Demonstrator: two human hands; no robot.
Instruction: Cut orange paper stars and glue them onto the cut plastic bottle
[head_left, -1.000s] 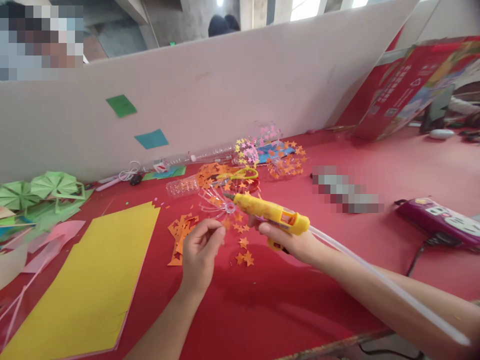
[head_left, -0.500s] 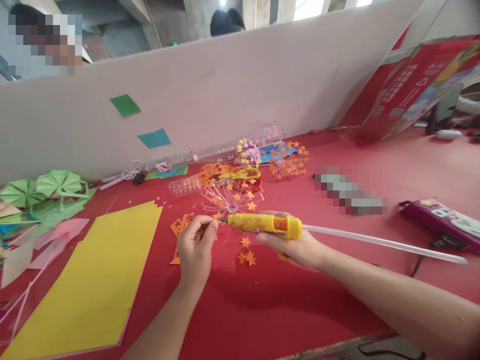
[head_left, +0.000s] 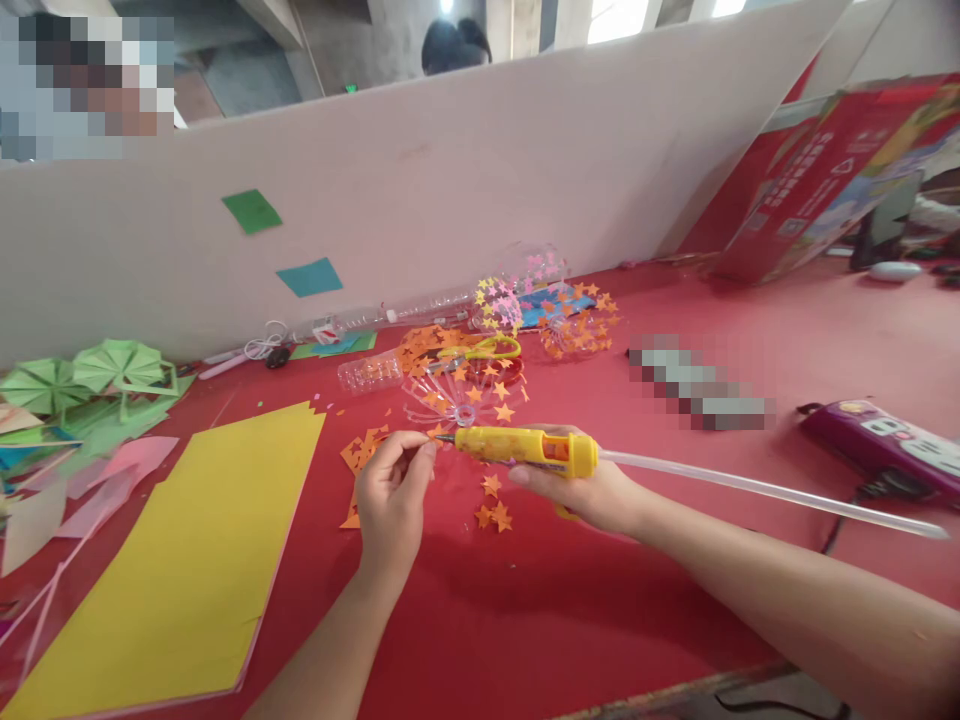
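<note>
My right hand (head_left: 585,490) is wrapped round a yellow hot glue gun (head_left: 502,444), and a long clear glue stick (head_left: 735,483) juts from its back end. Thumb and fingertips of my left hand (head_left: 394,490) pinch an orange paper star (head_left: 436,433), right at the gun's dark nozzle. Just behind the nozzle lies a cut clear plastic bottle (head_left: 465,410), its strips spread out with orange stars on them. Loose orange stars (head_left: 499,517) lie on the red table below the gun. Cut orange paper (head_left: 351,452) is partly hidden behind my left hand.
Yellow sheets (head_left: 180,550) lie at left, near green folded paper pieces (head_left: 116,367). Yellow-handled scissors (head_left: 487,348) and star-covered bottle pieces (head_left: 577,325) are farther back. A purple case (head_left: 885,445) and a red box (head_left: 832,180) stand right; a white partition (head_left: 450,180) closes the back.
The glue gun has tilted very slightly, and the far end of its glue stick sits a little lower and farther right. My left hand holds almost still.
</note>
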